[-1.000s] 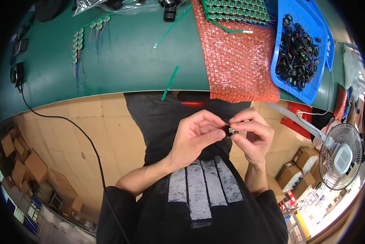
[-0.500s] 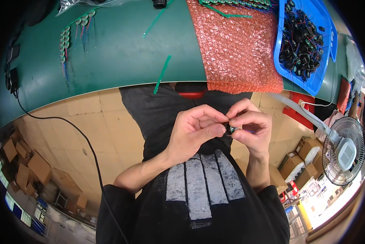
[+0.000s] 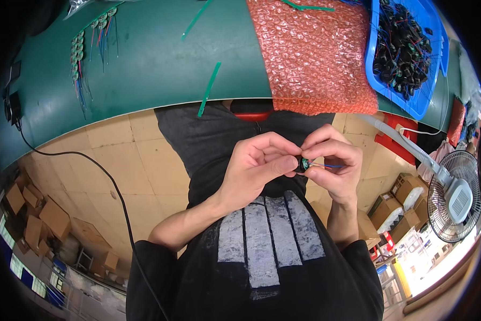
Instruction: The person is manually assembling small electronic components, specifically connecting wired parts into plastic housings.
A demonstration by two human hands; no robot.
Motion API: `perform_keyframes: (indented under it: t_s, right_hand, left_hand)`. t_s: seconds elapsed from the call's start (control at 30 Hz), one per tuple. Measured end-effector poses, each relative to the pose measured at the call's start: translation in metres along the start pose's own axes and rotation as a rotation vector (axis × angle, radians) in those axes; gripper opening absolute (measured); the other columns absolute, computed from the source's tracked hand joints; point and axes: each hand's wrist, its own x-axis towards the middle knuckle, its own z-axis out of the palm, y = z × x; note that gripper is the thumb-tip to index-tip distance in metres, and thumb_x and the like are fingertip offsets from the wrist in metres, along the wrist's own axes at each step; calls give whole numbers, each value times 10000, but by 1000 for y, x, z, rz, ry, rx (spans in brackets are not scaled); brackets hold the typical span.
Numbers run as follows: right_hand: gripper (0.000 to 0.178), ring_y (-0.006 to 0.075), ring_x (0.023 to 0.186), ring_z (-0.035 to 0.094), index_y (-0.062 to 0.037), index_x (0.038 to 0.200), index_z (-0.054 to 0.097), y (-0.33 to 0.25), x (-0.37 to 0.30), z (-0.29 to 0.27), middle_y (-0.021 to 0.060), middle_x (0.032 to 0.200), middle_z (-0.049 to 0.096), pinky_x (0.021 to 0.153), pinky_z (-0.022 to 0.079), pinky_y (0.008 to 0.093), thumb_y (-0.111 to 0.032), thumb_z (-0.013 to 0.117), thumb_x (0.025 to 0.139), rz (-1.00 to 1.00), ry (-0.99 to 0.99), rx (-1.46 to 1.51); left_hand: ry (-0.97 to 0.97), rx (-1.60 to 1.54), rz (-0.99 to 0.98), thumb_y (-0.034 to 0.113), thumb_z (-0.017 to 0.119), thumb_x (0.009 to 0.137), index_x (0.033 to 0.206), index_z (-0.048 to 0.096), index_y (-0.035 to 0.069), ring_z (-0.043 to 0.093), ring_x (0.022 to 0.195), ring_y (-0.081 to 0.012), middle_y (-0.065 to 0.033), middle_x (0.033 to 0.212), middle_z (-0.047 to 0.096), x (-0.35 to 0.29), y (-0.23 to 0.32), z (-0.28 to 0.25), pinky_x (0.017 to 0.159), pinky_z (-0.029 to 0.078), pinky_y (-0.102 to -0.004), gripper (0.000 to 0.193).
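Observation:
Between my two hands, above my lap, is a small round black part with a green circuit board (image 3: 304, 164) on its face. Thin blue and red wires run from it toward the right palm. My left hand (image 3: 259, 168) pinches the black side between thumb and forefinger, its other fingers curled. On the opposite side my right hand (image 3: 336, 160) is closed, thumb and fingertips gripping the board's edge. Fingertips cover much of the part. A blue tray (image 3: 372, 80) at the far right holds a heap of similar black parts with wires.
Red bubble wrap (image 3: 315, 64) overhangs the edge of the green table (image 3: 144, 59). Green strips (image 3: 210, 88) and wired round boards (image 3: 77, 53) lie on it. A fan (image 3: 457, 198) stands at right; a black cable (image 3: 112, 184) hangs at left. Cardboard boxes (image 3: 53, 216) sit on the floor.
The part has turned slightly, so more of its green board and the wires show between my fingers. Both hands keep their pinch. The table appears a little higher in the view.

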Motion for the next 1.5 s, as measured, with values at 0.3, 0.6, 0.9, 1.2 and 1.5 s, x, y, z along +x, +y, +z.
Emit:
perform_keyframes:
  t_s: [0.3, 0.6, 0.9, 1.2, 1.5]
  right_hand:
    - [262, 209, 952, 660, 7, 982, 754, 3, -2, 0, 136, 1035, 680, 835, 519, 312, 43, 808, 728, 22, 17, 16]
    - [259, 211, 968, 657, 18, 999, 746, 7, -5, 4, 147, 1068, 664, 843, 526, 315, 50, 798, 748, 51, 48, 116]
    - [260, 217, 973, 664, 11, 981, 757, 6, -4, 2, 154, 1061, 681, 843, 536, 317, 56, 813, 731, 33, 35, 59]
    - [385, 205, 899, 667, -54, 1045, 778, -6, 0, 9, 84, 1079, 709, 785, 517, 322, 18, 843, 673, -139, 19, -568]
    - [363, 265, 978, 655, -66, 1012, 773, 13, -10, 5, 67, 1075, 703, 839, 528, 368, -45, 857, 659, -205, -64, -613]
  left_hand:
    - [39, -8, -49, 96, 689, 969, 1120, 649, -37, 699, 920, -131, -108, 1035, 720, 2, 0, -1, 811, 575, -269, 205]
    - [25, -19, 0, 54, 706, 947, 1110, 652, -45, 689, 921, -116, -100, 1023, 720, 1, -1, -1, 822, 567, -256, 198]
    - [33, -4, 19, 14, 707, 936, 1103, 647, -52, 685, 959, -120, -112, 1044, 719, 0, 1, 1, 855, 553, -248, 190]
    - [47, 211, 71, -54, 649, 945, 1171, 592, -43, 686, 1028, -147, -131, 1113, 704, -5, 1, 3, 924, 551, -277, 234]
    - [72, 153, -163, -23, 605, 978, 1355, 513, -41, 678, 1071, -159, -136, 1166, 691, -15, -3, -10, 940, 538, -281, 388]
